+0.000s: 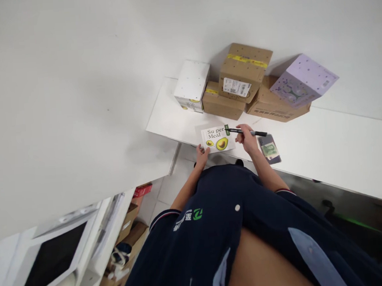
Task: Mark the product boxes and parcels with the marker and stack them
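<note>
Head view: right grip (pixel 248 141) pinches one marker (pixel 259 133), left grip (pixel 202 155) one avocado-printed box (pixel 216 139).

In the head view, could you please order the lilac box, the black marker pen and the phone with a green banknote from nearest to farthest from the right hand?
1. Black marker pen: held in the right hand.
2. Phone with a green banknote: just right of that hand.
3. Lilac box: farther right and higher in the picture.

White avocado-printed box (pixel 214 141) — face up; black marker (pixel 235 131) — tip over the box.
</note>
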A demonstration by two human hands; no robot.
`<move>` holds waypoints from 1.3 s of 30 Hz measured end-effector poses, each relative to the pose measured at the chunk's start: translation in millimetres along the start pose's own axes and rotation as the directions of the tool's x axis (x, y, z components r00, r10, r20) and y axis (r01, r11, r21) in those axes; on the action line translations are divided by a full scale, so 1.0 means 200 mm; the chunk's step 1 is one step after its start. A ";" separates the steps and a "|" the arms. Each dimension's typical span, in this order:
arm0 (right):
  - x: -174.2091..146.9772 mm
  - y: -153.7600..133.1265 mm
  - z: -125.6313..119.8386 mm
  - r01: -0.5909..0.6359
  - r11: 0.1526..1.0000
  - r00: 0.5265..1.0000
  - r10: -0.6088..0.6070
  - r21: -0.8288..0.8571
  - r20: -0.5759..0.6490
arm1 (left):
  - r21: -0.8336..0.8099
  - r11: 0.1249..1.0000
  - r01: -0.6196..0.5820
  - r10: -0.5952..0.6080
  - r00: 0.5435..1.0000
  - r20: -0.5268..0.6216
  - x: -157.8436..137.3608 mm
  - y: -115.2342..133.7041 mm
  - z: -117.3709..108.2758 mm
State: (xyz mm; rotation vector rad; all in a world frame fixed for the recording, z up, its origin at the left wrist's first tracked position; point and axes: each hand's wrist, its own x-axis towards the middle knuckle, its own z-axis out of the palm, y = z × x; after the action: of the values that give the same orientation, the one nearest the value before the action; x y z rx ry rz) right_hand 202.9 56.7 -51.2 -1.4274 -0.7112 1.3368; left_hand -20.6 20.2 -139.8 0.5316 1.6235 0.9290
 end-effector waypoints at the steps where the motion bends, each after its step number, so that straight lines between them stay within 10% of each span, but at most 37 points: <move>1: 0.00 0.02 0.03 -0.003 1.000 0.999 0.003 -0.018 0.036 | 0.054 0.994 -0.095 0.096 0.995 -0.022 -0.02 0.01 0.00; 5: 0.00 0.13 0.12 0.041 0.992 0.992 -0.026 -0.121 0.120 | 0.253 0.857 -0.449 0.436 0.893 0.111 -0.06 0.05 0.02; 11: 0.04 0.28 0.18 0.194 0.930 0.981 -0.189 -0.311 0.048 | 0.251 0.726 -0.641 0.554 0.760 0.340 -0.04 0.07 0.12; 26: 0.09 0.36 0.24 0.163 0.907 0.987 -0.154 -0.389 0.054 | 0.497 0.658 -0.565 0.500 0.822 0.273 -0.02 0.09 0.21; 33: 0.11 0.38 0.24 0.205 0.880 0.978 -0.198 -0.428 0.061 | 0.848 0.077 -0.525 0.465 0.771 0.435 -0.01 0.08 0.19; 39: 0.11 0.42 0.24 0.225 0.872 0.974 -0.216 -0.435 0.071 | 0.854 -0.033 -0.519 0.472 0.746 0.471 0.01 0.06 0.18</move>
State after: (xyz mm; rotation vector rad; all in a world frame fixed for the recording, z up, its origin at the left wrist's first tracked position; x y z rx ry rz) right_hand 144.7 62.8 -130.7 -1.6268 -1.2132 1.0487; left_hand 12.2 38.3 -133.7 2.2220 1.8515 0.1174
